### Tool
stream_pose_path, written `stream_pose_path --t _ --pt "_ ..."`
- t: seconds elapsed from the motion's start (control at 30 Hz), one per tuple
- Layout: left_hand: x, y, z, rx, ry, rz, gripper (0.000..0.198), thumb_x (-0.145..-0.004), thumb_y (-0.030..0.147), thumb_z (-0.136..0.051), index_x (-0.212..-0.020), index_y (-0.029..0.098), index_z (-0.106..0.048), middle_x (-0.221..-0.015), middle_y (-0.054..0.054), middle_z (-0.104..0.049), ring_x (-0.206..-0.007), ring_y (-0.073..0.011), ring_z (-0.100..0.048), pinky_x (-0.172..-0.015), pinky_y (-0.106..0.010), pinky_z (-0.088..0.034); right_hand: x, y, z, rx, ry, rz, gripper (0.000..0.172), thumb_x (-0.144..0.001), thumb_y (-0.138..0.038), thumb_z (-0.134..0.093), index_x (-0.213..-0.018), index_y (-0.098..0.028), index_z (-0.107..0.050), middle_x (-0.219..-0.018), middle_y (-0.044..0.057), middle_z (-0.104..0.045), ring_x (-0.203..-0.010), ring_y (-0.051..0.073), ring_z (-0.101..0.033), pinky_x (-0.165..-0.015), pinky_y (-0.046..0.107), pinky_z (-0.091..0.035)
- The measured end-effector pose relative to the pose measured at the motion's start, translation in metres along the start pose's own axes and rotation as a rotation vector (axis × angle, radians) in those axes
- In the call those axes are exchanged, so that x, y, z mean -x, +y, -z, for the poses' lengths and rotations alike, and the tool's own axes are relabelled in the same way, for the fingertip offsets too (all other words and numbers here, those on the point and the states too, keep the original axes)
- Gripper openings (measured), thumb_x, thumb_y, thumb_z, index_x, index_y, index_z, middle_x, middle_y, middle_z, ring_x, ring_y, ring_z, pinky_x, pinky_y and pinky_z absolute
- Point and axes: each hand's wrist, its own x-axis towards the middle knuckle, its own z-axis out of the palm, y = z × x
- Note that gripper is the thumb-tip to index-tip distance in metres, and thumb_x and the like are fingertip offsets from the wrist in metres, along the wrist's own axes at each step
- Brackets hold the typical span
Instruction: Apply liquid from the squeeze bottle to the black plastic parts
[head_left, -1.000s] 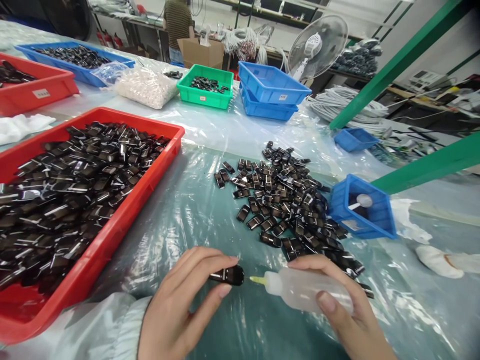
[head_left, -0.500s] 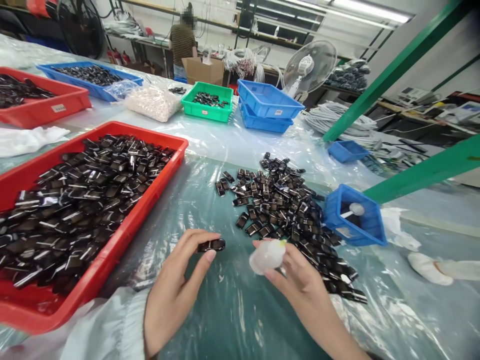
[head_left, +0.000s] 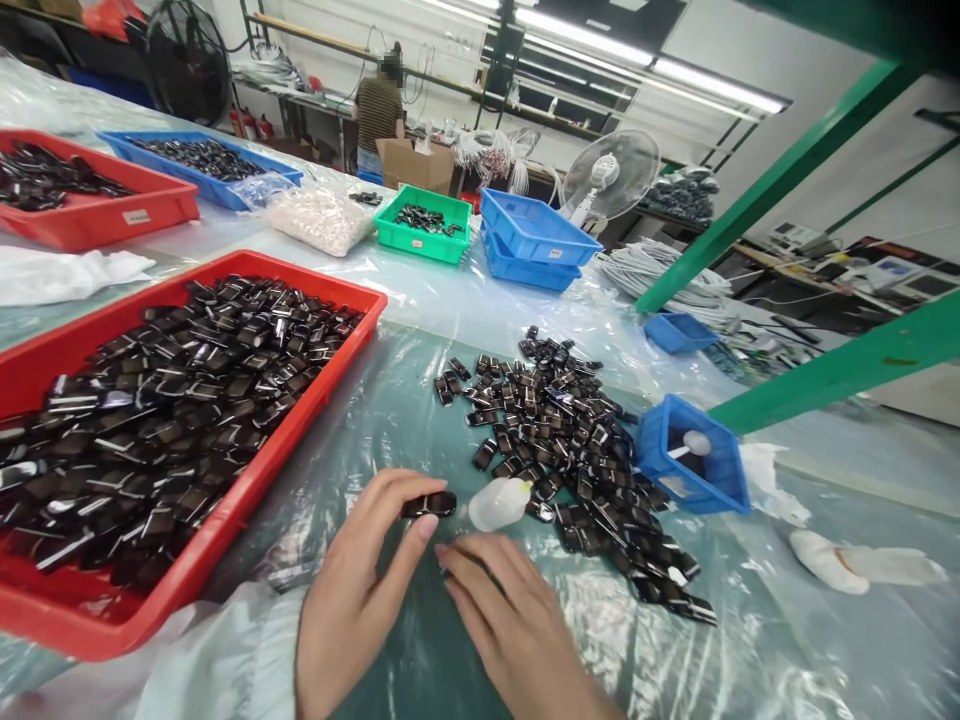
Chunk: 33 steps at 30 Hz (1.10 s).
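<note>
My left hand (head_left: 360,590) pinches a small glossy black part (head_left: 428,505) between thumb and fingertips, just above the table. My right hand (head_left: 502,610) lies low beside it with fingers stretched toward the left thumb, holding nothing that I can make out. A small translucent squeeze bottle (head_left: 498,503) with a yellowish tip lies on the plastic sheet just beyond both hands, untouched. A loose heap of the same black parts (head_left: 570,440) spreads to the right of the bottle.
A large red tray (head_left: 315,400) full of black parts sits at my left. A tipped small blue bin (head_left: 694,465) rests right of the heap. Green, blue and red trays, a bag of white pieces and a fan stand farther back. A person stands at a far bench.
My right hand has set the squeeze bottle down on the table and moved in beside my left hand. The left hand keeps hold of the black part. The view has tilted up.
</note>
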Motion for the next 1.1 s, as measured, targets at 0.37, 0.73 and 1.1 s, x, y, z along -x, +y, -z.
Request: stream_pose_path --t 0.37,0.73,1.1 --pt "0.005 0.005 0.002 -0.079 -0.009 -0.15 0.023 -0.095 0.021 -0.046 -0.117 0.027 -0.052 -0.111 -0.004 -0.058 -0.107 -0.015 -0.057 -0.088 -0.023 -0.049 -0.004 -0.002 0.007 -0.362 0.113 -0.205 0.013 -0.097 -0.012 -0.041 -0.096 -0.021 -0.05 -0.089 0.005 -0.056 -0.081 0.016 -0.058 -0.07 0.024 -0.05" --pt "0.008 0.007 -0.001 -0.115 -0.053 -0.312 0.02 -0.095 0.019 -0.047 -0.113 0.024 -0.054 -0.108 -0.001 -0.061 -0.103 -0.0111 -0.057 -0.087 -0.017 -0.044 -0.015 -0.021 0.037 -1.497 0.09 -0.825 0.017 -0.087 -0.035 -0.069 -0.087 -0.019 -0.063 -0.071 -0.001 -0.063 -0.066 0.01 -0.059 -0.064 0.018 -0.049" --pt "0.008 0.008 0.0 -0.107 -0.07 -0.385 0.017 -0.096 0.021 -0.047 -0.11 0.021 -0.055 -0.101 -0.001 -0.065 -0.095 -0.0113 -0.059 -0.083 -0.019 -0.047 -0.009 -0.014 0.035 -1.786 -0.009 -0.808 0.009 -0.092 -0.026 -0.064 -0.093 -0.017 -0.062 -0.076 0.0 -0.062 -0.069 0.007 -0.06 -0.064 0.015 -0.048"
